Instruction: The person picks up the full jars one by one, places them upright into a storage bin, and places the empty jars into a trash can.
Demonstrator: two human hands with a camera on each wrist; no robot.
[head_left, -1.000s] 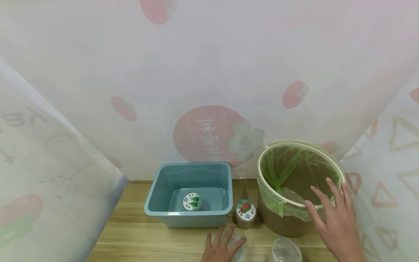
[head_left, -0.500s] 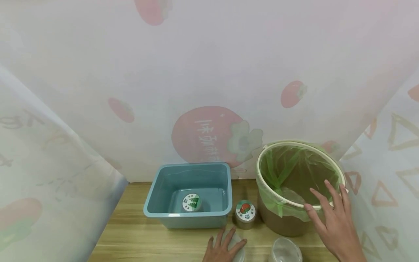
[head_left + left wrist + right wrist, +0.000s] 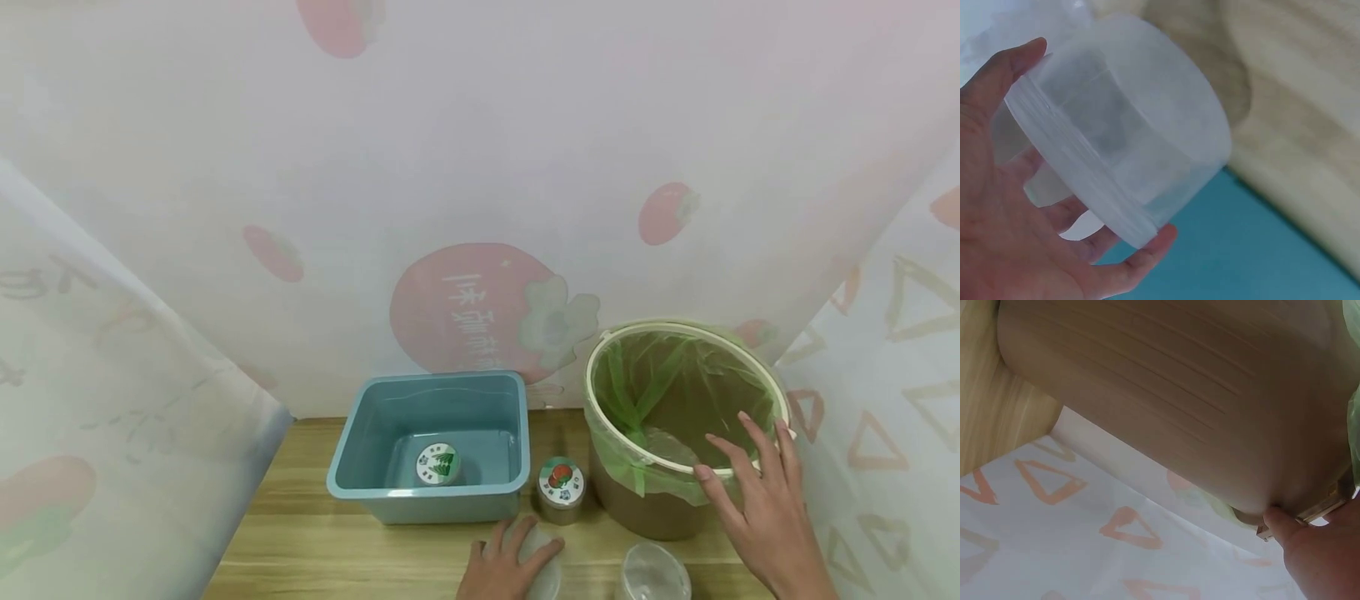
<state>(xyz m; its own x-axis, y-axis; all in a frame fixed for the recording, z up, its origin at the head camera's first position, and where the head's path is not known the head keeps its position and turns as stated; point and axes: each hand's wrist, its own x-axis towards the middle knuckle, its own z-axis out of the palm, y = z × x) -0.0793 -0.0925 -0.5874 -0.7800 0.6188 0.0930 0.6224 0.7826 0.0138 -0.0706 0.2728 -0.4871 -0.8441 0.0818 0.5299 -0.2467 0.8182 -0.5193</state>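
Note:
My left hand (image 3: 504, 567) grips a clear round plastic jar (image 3: 1129, 106) near the table's front, thumb and fingers around its wider rim end. A dim shadow lies on the wood beside this jar. My right hand (image 3: 767, 504) rests over the near right rim of a brown bin (image 3: 648, 504), its fingers spread and fairly straight. In the right wrist view, one finger (image 3: 1282, 525) touches the bin's outer wall by the rim. A second clear plastic jar (image 3: 655, 573) stands between the hands.
A blue basin (image 3: 450, 504) holds a jar with a green-vegetable label (image 3: 438, 463). Between basin and bin stands a tomato-labelled jar (image 3: 561, 487). A green bag (image 3: 637, 392) lines the bin. Strawberry-printed white sheeting (image 3: 480, 125) encloses the wooden table (image 3: 300, 542).
My left hand has shifted slightly left, its fingers drawing in more around the clear jar. The right hand stays on the bin's rim.

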